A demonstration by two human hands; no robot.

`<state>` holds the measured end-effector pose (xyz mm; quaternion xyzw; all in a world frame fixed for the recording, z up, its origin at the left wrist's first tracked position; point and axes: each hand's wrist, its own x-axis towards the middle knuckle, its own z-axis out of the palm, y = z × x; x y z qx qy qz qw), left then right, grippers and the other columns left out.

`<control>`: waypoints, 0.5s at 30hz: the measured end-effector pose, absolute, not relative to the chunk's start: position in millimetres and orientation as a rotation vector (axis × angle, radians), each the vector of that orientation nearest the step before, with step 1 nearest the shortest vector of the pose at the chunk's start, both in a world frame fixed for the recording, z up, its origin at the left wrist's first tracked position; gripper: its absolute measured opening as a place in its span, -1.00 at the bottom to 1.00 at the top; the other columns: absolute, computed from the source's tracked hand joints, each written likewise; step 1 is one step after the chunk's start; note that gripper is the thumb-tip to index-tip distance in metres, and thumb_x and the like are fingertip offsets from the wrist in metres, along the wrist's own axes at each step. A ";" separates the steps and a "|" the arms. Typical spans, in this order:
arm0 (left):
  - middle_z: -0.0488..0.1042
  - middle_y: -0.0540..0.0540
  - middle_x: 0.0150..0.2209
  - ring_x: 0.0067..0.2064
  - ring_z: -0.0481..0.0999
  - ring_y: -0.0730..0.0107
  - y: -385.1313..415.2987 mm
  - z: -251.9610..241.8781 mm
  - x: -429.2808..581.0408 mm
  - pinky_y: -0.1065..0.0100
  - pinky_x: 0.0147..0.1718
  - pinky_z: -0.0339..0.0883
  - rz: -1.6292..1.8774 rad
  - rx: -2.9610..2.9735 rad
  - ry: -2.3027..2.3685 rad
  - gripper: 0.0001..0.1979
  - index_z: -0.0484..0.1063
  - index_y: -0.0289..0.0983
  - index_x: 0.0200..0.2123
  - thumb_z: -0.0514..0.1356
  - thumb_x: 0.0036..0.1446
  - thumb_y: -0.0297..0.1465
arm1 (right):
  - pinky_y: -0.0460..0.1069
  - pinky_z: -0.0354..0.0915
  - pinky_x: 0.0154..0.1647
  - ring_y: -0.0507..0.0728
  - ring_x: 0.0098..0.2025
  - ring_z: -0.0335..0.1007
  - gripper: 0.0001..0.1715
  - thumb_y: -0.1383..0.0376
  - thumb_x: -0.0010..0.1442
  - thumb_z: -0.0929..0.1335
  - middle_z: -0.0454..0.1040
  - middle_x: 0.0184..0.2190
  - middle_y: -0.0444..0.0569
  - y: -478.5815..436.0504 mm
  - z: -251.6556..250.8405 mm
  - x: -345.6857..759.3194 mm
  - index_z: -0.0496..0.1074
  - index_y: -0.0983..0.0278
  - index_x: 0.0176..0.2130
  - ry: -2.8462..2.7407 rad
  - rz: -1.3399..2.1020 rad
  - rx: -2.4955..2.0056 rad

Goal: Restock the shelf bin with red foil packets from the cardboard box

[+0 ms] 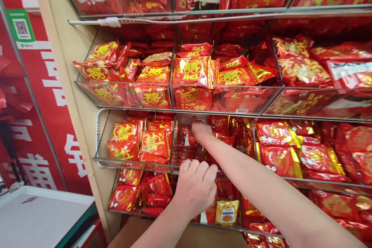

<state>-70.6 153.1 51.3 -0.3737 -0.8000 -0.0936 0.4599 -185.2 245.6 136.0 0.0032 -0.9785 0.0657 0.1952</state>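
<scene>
My left hand (pixel 197 186) is closed, its fingers curled over the clear front panel (pixel 162 167) of a shelf bin. Above it, my right hand (pixel 202 131) reaches into that bin, among small red packets (pixel 188 139) with a black-and-white print. Most of its fingers are hidden, so I cannot tell whether they grip anything. Red and gold snack packets (pixel 155 143) fill the compartment to the left. Farther right, more red packets (pixel 277 159) lie behind a divider.
Clear bins of red packets (pixel 192 70) sit on the shelf above. Below my left hand lies a yellow cookie packet (pixel 227 212). A wooden side panel (pixel 68 73) bounds the shelves at left, with a white tray (pixel 40 213) beside it.
</scene>
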 end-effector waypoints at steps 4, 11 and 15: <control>0.38 -0.02 -0.45 -0.39 0.26 0.33 152.4 51.5 -72.8 0.22 -0.35 0.04 -0.192 -0.934 -1.918 -0.76 0.35 -0.24 -0.20 0.08 0.02 -0.38 | 0.10 0.30 -0.20 0.12 -0.18 0.35 -0.62 0.20 0.21 0.21 0.38 -0.15 0.01 243.3 144.3 -176.8 0.22 0.31 0.00 -2.734 0.141 0.175; 0.40 -0.03 -0.43 -0.38 0.27 0.33 150.0 52.8 -74.6 0.22 -0.34 0.03 -0.178 -0.955 -1.905 -0.74 0.34 -0.25 -0.18 0.08 0.02 -0.38 | -0.02 0.24 -0.27 0.10 -0.25 0.37 -0.77 0.19 0.10 0.28 0.46 -0.32 -0.04 268.0 182.0 -119.4 0.40 0.29 -0.31 -2.861 0.024 0.538; 0.40 -0.03 -0.43 -0.37 0.27 0.31 150.2 54.8 -72.7 0.21 -0.33 0.04 -0.192 -0.952 -1.947 -0.76 0.34 -0.25 -0.18 0.06 0.03 -0.38 | -0.08 0.21 -0.44 0.12 -0.34 0.39 -0.66 0.12 -0.06 0.35 0.48 -0.35 -0.04 296.3 185.7 -81.8 0.41 0.26 -0.30 -3.012 -0.062 0.567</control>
